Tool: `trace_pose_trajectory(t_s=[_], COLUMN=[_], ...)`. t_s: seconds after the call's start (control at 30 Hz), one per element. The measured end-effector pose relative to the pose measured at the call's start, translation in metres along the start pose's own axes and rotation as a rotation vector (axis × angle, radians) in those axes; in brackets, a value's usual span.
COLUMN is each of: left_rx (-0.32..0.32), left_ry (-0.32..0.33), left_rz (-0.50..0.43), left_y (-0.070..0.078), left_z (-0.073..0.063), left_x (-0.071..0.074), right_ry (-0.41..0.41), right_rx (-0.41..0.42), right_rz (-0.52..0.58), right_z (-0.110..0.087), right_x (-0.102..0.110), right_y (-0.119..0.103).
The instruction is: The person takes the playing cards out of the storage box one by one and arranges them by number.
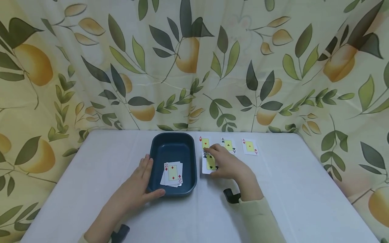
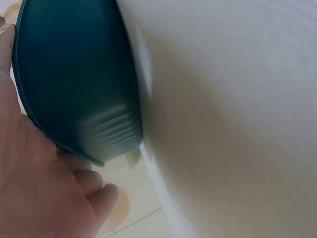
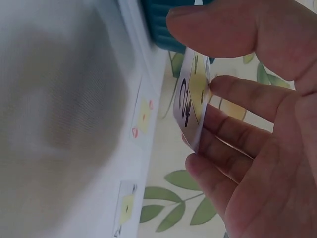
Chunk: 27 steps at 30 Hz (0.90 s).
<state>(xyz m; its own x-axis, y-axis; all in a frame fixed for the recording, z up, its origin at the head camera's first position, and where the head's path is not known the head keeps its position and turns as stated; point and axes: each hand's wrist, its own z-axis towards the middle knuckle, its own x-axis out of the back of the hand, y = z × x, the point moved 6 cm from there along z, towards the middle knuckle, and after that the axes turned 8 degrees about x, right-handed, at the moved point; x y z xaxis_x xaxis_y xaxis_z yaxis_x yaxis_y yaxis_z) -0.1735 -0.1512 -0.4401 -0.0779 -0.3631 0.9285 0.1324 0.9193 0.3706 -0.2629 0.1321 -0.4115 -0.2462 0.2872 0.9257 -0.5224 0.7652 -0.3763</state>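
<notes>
My right hand point(image 1: 227, 162) grips a two of clubs playing card point(image 1: 210, 163) by its edges, thumb at the near end and fingers at the far end. In the right wrist view the card point(image 3: 190, 101) bows slightly, raised off the cloth. It overlaps the ace of hearts point(image 1: 205, 141) in the head view. My left hand point(image 1: 133, 182) rests against the left side of a dark blue tray point(image 1: 195, 162), fingers extended along its rim and thumb at the near corner. Inside lies a small pile of cards topped by a two of diamonds point(image 1: 173, 172).
An ace of clubs point(image 1: 228, 145) and an ace of diamonds point(image 1: 250, 146) lie face up in a row to the right of the ace of hearts. White cloth point(image 1: 291, 195) covers the table, and a leaf-and-fruit patterned curtain point(image 1: 200, 101) hangs behind its far edge.
</notes>
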Motion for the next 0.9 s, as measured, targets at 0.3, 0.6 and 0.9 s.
trace_pose_trajectory(t_s=[0.3,0.6,0.9], left_rx=[-0.001,-0.008,-0.009], left_ry=[0.000,0.014,0.032], left_rz=[-0.010,0.006,0.007], left_y=[-0.003,-0.002,-0.001], left_z=[0.000,0.000,-0.001], left_x=[-0.001,-0.003,-0.001], right_ry=[-0.032,-0.022,-0.034], right_rx=[-0.020,-0.024,-0.060], right_rz=[0.020,0.022,0.015], right_z=[0.003,0.006,0.008], right_x=[-0.006,-0.016,-0.022], right_y=[-0.002,0.005,0.009])
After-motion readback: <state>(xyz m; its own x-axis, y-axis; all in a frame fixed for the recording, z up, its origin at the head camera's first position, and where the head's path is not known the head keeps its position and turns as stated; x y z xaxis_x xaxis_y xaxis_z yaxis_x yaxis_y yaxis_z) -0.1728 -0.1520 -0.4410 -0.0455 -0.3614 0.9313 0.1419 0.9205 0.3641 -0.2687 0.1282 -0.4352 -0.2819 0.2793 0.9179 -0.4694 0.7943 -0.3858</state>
